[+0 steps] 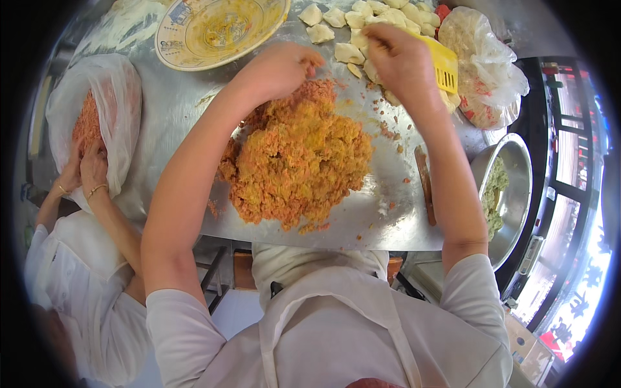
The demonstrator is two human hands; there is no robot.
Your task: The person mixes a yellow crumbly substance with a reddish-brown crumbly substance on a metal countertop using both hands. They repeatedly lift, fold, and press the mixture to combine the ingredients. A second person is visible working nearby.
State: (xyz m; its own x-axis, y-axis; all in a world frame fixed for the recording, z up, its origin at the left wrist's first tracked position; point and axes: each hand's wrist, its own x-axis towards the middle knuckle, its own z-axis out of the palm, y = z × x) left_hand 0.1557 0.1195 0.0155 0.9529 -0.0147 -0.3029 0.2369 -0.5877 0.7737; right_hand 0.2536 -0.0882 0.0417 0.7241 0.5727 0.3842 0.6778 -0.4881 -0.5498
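A large heap of crumbly orange-yellow filling mixture [296, 160] lies on the steel worktable [160, 145] before me. Above the far edge of the heap is my left hand [288, 68], its fingers curled and blurred. My right hand [400, 63] is raised over pieces of pale dough [349, 53] at the far right, fingers bent inward; no object shows in it, though its palm is hidden. Partly behind the right wrist lies a yellow slotted plastic tool [446, 68]. Crumbs of the mixture [388, 131] are scattered below that hand.
A patterned, yellow-smeared dish [218, 29] stands at the far left. Left of me, a co-worker's hands [87, 167] reach into a plastic bag [121, 121] of reddish filling. A brown stick [425, 186], a steel bowl [516, 203] of greenish mixture and a tied plastic bag [485, 72] are at right.
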